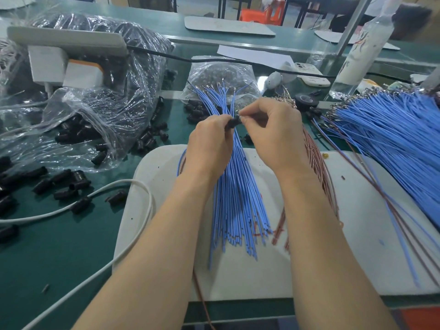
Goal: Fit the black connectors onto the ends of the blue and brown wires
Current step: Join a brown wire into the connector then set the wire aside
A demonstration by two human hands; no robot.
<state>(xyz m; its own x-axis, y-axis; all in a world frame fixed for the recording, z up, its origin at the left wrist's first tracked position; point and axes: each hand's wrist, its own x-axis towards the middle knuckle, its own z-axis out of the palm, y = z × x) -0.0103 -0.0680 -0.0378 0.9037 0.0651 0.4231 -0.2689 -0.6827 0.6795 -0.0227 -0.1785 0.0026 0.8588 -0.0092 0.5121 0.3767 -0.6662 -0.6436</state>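
Observation:
My left hand (210, 141) grips a small black connector (235, 120) above the white mat (371, 210). My right hand (271, 129) pinches a wire end right at the connector's mouth; which wire it is I cannot tell. Under both hands a bundle of blue wires (234, 201) fans out, its metal-tipped ends pointing away from me. Brown wires (316, 158) lie beneath my right wrist. Loose black connectors (64, 184) are scattered on the green table to the left.
Clear plastic bags of black connectors (100, 96) fill the left and a smaller bag (221, 77) sits behind my hands. A big blue wire bundle (392, 129) lies right. A white cable (133, 186), a phone (309, 73) and a bottle (357, 55) are nearby.

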